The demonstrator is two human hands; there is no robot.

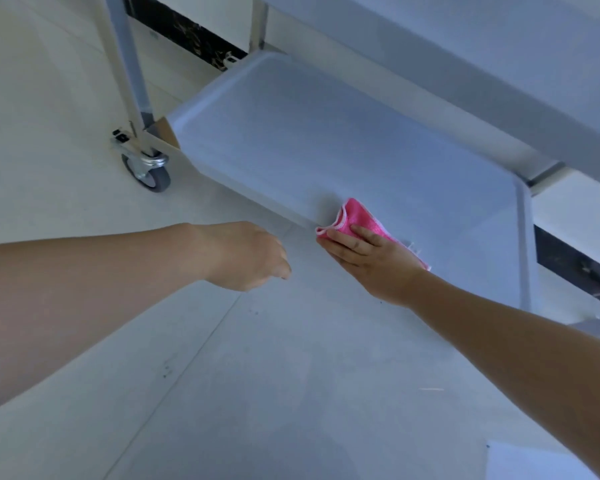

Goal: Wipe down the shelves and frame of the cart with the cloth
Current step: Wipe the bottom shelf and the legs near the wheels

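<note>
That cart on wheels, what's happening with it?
A person is cleaning it. Their right hand presses a folded pink cloth against the near edge of the cart's bottom shelf. The left hand hangs loosely curled above the floor, holding nothing. A wheel shows at the left corner.

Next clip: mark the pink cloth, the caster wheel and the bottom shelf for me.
pink cloth (355,216), head view, on the folded upper part above the fingers.
caster wheel (149,174), head view, on the grey tyre.
bottom shelf (326,140), head view, on the bare flat surface, mid-tray.
</note>
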